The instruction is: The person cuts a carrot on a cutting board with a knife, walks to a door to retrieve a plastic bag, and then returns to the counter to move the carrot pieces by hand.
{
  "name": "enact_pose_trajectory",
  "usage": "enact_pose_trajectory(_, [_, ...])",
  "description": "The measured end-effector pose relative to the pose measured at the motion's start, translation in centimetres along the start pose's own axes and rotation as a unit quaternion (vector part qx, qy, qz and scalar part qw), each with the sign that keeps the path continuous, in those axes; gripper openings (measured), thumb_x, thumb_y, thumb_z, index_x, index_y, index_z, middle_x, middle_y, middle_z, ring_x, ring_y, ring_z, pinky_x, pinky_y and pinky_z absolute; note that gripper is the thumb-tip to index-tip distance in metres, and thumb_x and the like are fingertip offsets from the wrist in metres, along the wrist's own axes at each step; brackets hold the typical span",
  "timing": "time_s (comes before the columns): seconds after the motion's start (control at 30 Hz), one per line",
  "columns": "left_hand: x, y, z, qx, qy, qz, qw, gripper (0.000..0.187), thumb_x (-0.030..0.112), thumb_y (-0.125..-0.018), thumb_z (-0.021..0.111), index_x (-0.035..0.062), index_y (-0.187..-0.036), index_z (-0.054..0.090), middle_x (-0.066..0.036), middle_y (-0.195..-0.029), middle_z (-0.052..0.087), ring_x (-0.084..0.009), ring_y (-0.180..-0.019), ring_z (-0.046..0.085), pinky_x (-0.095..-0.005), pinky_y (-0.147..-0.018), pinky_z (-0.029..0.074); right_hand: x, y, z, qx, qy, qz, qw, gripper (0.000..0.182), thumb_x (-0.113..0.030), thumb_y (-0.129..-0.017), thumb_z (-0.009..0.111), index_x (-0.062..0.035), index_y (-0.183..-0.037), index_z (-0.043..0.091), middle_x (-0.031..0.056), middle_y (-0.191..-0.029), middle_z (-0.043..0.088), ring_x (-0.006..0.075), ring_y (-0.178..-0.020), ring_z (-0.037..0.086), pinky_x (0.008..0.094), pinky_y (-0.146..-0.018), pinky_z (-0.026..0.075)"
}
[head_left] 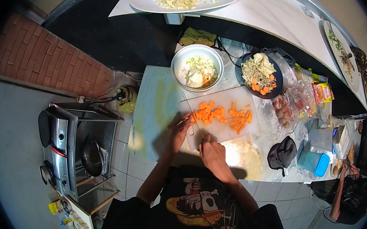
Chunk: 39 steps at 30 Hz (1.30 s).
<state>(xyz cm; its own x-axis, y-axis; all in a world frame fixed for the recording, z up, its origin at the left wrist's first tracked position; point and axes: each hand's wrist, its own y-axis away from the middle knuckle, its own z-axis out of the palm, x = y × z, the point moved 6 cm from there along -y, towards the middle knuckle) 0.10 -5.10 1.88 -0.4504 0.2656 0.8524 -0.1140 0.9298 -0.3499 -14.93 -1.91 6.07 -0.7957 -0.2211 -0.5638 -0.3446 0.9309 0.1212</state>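
My right hand (213, 153) is wrapped around the handle of a knife (198, 127), its thin blade pointing up and to the left across the white cutting board (222, 133). Closed fingertips of my left hand (179, 129) press a piece of carrot (193, 119) at the board's left side, right beside the blade. Round carrot slices (210, 112) lie in a loose pile to the right of the blade. Farther right are longer carrot strips (240, 120). A small pale piece (191, 131) rests between my hands.
Behind the board stand a metal bowl (173, 75) of chopped vegetables and a dark plate (277, 91) with sprouts and carrot. Plastic bags (296, 100), a black cap (282, 153) and a blue-lidded container (312, 161) are on the right. Another person (353, 197) works at far right; a stove (60, 147) is left.
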Motion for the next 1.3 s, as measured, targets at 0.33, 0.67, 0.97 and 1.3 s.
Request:
enact_pose_trajectory(0.33, [-0.4,0.2,0.2,-0.003,0.018,-0.017,1.000,0.033,-0.012,-0.080,0.062,0.0017,-0.110,0.066,-0.015,-0.111,0.064,-0.0257,-0.091,0.068,-0.0319,-0.076,0.060,0.2,-0.2,0.6,-0.009,0.028,-0.005,1.000,0.039,-0.018,-0.086,0.056,0.0161,-0.104,0.053,0.0230,-0.062,0.060,0.0383,-0.056,0.061,0.0438,-0.052,0.050])
enact_pose_trajectory(0.67, [-1.1,0.7,0.7,0.018,0.062,-0.017,0.998,0.037,-0.014,-0.078,0.063,0.0028,-0.110,0.066,-0.015,-0.111,0.064,-0.0258,-0.098,0.065,-0.0338,-0.079,0.060,0.5,-0.3,0.9,-0.005,0.013,-0.003,1.000,0.032,-0.016,-0.087,0.054,0.0145,-0.099,0.053,0.0227,-0.064,0.061,0.0384,-0.057,0.062,0.0445,-0.053,0.050])
enact_pose_trajectory(0.97, [-0.3,0.2,0.3,0.008,0.008,-0.003,1.000,0.035,-0.012,-0.079,0.063,0.0032,-0.109,0.067,-0.014,-0.112,0.064,-0.0256,-0.097,0.066,-0.0332,-0.081,0.059,-0.8,-1.0,-0.6,-0.034,0.054,-0.003,0.998,0.014,-0.003,-0.082,0.052,0.0051,-0.082,0.063,0.0200,-0.071,0.065,0.0345,-0.066,0.067,0.0401,-0.058,0.055])
enact_pose_trajectory(1.3, [0.3,0.1,0.1,0.014,-0.010,-0.013,1.000,0.033,-0.011,-0.079,0.062,0.0019,-0.110,0.067,-0.015,-0.114,0.064,-0.0257,-0.096,0.067,-0.0314,-0.079,0.058,-0.5,-2.1,-0.3,-0.088,0.051,0.029,0.994,0.014,-0.008,-0.085,0.051,0.0024,-0.088,0.060,0.0216,-0.086,0.065,0.0361,-0.079,0.066,0.0416,-0.068,0.055])
